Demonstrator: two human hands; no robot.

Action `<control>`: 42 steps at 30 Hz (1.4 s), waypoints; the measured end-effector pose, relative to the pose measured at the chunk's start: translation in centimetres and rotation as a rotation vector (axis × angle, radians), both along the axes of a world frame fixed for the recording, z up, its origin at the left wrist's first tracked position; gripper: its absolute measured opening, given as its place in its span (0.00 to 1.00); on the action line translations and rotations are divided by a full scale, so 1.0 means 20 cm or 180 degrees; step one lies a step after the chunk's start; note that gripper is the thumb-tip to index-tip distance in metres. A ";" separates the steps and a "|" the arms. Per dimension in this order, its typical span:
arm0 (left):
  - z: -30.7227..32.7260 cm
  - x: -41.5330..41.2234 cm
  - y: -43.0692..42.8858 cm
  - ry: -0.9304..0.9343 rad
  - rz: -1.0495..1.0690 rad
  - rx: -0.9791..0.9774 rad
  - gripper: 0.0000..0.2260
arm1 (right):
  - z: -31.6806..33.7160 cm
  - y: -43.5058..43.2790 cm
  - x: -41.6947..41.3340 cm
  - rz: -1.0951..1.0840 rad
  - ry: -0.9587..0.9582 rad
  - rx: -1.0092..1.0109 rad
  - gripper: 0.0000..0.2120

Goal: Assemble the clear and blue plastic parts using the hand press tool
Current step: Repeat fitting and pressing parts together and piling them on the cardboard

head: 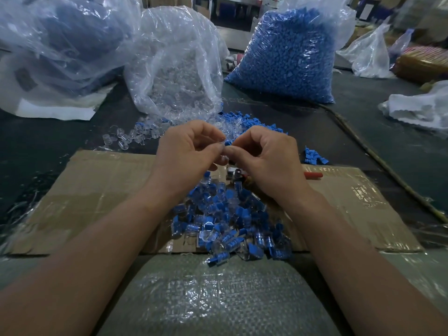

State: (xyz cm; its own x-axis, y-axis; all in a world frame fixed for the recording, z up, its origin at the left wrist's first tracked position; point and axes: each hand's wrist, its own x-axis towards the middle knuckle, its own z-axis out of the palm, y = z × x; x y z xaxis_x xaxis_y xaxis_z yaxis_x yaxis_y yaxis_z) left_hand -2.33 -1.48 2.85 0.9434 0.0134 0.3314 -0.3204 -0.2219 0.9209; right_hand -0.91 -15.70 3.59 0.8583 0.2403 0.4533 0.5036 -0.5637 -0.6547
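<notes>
Head view: our left hand [186, 146] and right hand [269, 154] pinched a clear-and-blue plastic pair [225, 143], a joined-piece heap [225, 221] done, full plastic bags [288, 57] waiting.

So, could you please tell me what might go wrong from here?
1. The left hand and right hand pinch the clear part and blue part by the fingertips only. Either part could slip and drop into the pile of joined pieces below.
2. That pile crowds up to the press, which is mostly hidden under the right hand, so stray pieces might foul it.
</notes>
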 end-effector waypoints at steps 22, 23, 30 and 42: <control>0.04 0.00 0.03 0.1039 -0.0842 -0.0961 0.07 | -0.01 -0.07 0.02 0.0642 -0.0316 0.0359 0.15; 0.04 0.00 0.03 0.1040 -0.0834 -0.0939 0.07 | -0.01 -0.07 0.02 0.0639 -0.0343 0.0321 0.15; 0.04 0.00 0.04 0.1032 -0.0830 -0.0891 0.06 | -0.01 -0.07 0.02 0.0685 -0.0369 0.0252 0.15; 0.03 0.01 0.04 0.0967 -0.0804 -0.0728 0.04 | -0.02 -0.07 0.03 0.0683 -0.0458 0.0124 0.13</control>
State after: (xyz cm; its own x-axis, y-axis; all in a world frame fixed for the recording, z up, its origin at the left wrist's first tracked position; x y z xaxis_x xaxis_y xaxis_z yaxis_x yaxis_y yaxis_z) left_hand -2.22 -0.64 3.52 0.9805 -0.1890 0.0545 -0.0461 0.0486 0.9978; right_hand -0.27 -17.03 3.16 0.7156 0.3900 0.5794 0.6984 -0.4097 -0.5868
